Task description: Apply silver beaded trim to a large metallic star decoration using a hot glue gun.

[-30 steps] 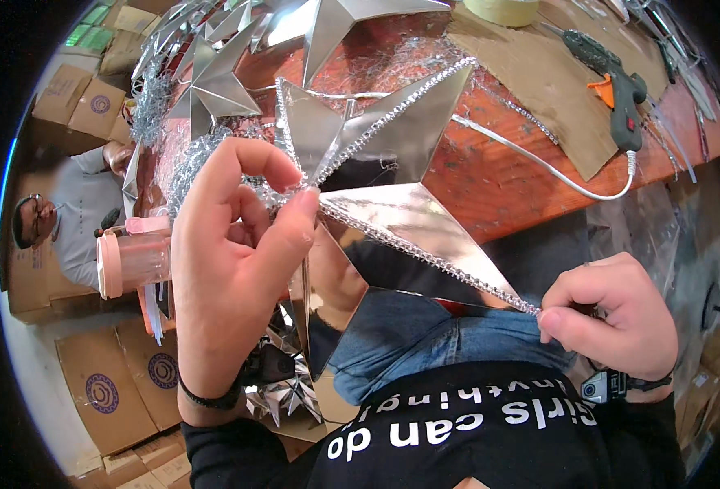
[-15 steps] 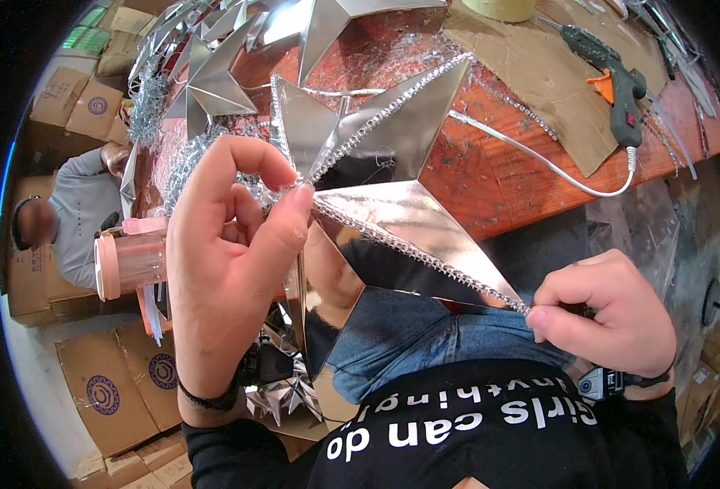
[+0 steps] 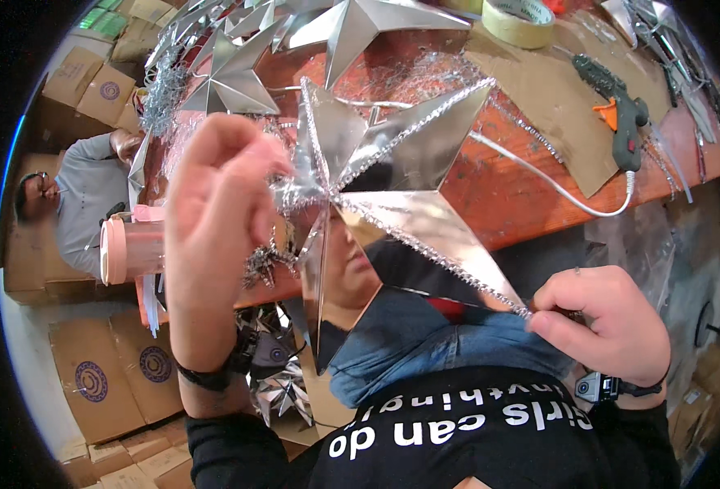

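Note:
A mirror-like silver star (image 3: 409,163) is tilted in front of me, partly over the table edge. Silver beaded trim (image 3: 437,257) runs along its ridges from the centre out to the points. My right hand (image 3: 608,326) pinches the lower right tip, where the trim ends. My left hand (image 3: 213,204) is raised beside the star's centre, in front of its left side. Its fingers are curled together but smeared by motion, and whatever they hold is hidden. Just below those fingers is a small tangle of silver trim (image 3: 266,265).
A grey glue gun (image 3: 616,114) and a tape roll (image 3: 519,20) lie on cardboard at the table's far right. More silver stars (image 3: 234,73) lie at the back left. A pink-lidded cup (image 3: 116,248) stands left, near another person (image 3: 91,191). Cartons (image 3: 103,367) stand lower left.
My left hand has moved from the star's centre, leftward and slightly up, uncovering the centre. The star's visible tips sit lower in view. My right hand keeps its pinch.

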A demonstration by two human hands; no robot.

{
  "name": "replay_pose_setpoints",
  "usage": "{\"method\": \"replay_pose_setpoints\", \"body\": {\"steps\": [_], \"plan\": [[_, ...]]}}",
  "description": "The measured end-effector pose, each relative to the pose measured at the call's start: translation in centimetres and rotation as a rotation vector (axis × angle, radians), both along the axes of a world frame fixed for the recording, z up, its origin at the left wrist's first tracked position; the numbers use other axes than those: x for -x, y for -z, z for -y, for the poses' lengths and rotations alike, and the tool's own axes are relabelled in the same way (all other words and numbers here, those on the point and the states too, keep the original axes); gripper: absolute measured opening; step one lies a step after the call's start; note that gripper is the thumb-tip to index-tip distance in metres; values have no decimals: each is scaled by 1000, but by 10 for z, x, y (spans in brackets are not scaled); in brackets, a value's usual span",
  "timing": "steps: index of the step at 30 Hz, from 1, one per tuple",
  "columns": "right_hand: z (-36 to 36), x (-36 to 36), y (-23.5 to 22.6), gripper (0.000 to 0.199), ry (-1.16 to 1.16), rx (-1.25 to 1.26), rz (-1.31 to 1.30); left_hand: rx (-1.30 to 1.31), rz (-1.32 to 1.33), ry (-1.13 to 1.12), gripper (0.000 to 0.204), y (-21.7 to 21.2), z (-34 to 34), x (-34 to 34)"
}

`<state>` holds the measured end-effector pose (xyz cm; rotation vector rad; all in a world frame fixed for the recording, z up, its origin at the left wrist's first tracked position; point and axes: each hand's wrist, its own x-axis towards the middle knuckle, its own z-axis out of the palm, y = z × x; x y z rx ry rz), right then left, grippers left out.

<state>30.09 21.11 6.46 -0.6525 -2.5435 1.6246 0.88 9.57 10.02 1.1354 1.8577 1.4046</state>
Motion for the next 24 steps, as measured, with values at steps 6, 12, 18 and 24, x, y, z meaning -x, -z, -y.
{"method": "replay_pose_setpoints", "body": {"steps": [6,12,18,24], "plan": [[-53,-38,-1,25,681,-266,-91,-676,312,-195,18,5,31,32],[-108,-43,27,34,710,-620,180,-525,-451,191,23,55,76,3],[-116,-15,56,51,854,-856,279,-465,-587,408,31,65,73,-34],[-125,-21,71,39,1152,-606,-209,-555,-396,472,29,68,51,-44]]}}
